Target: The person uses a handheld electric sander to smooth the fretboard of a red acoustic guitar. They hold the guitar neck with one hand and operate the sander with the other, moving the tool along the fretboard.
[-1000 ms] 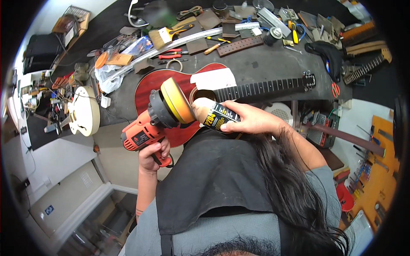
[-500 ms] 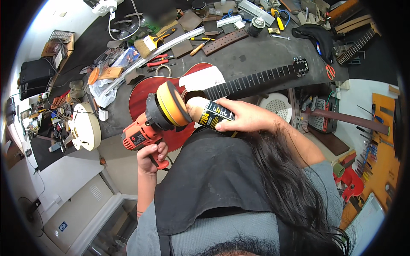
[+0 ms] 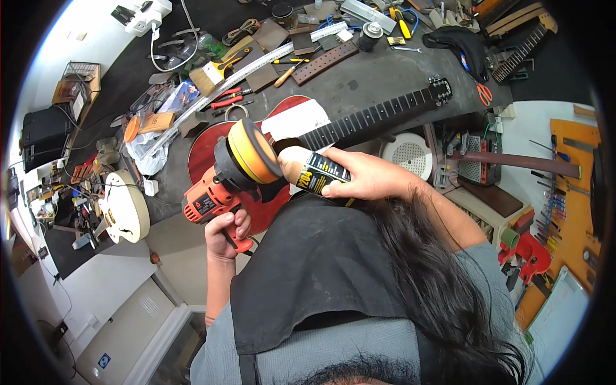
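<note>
My left hand [image 3: 226, 232] is closed round the grip of a red electric polisher [image 3: 208, 196]. Its round pad [image 3: 245, 154], yellow and orange, is tipped up to face right. In my right hand [image 3: 375, 174] is a black bottle [image 3: 326, 172] with yellow markings, lying sideways. The bottle's pale end meets or nearly meets the pad's face; a gap between them cannot be made out. Below both lies a red guitar [image 3: 208, 138] on the bench, its dark fretted neck [image 3: 366, 120] reaching up to the right. A white sheet [image 3: 298, 122] rests across its body, partly behind the pad.
Along the back of the dark bench [image 3: 340, 83] lie a long metal ruler [image 3: 256, 64], a wide paintbrush [image 3: 208, 77], red-handled pliers [image 3: 228, 99] and a can [image 3: 370, 35]. A cream guitar body [image 3: 125, 208] stands at left. Red scissors [image 3: 484, 95] sit near the bench's right end.
The view has turned slightly, so the bench and its contents appear shifted left and upward. The polisher's pad appears slightly further left. Both hands keep their holds.
</note>
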### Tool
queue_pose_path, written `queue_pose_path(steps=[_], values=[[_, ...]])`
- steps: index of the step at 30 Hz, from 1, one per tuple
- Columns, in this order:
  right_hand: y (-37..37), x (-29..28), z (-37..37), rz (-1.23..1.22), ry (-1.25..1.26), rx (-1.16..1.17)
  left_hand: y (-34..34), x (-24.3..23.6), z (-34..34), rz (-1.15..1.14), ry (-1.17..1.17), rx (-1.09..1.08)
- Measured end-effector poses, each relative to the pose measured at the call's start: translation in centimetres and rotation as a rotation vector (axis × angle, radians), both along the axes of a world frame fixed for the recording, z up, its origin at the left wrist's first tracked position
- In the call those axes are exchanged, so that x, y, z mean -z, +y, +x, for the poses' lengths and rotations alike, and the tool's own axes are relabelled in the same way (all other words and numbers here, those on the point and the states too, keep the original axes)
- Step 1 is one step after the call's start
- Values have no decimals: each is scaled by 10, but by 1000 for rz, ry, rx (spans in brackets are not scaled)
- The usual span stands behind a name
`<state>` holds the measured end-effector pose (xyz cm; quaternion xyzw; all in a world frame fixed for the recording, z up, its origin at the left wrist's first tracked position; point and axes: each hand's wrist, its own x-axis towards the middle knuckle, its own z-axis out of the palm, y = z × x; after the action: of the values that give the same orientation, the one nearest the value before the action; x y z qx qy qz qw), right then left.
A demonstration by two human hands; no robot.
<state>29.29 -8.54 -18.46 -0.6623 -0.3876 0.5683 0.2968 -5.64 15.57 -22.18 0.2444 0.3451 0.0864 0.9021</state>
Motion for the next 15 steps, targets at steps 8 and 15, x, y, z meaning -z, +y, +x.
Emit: queue_pose_path(steps=[8,15], values=[[-20,2,-10,48,32,179,26,-5,13,180,76,146],[-109,67,-12,76,270,953,28,6,34,324,100,130]])
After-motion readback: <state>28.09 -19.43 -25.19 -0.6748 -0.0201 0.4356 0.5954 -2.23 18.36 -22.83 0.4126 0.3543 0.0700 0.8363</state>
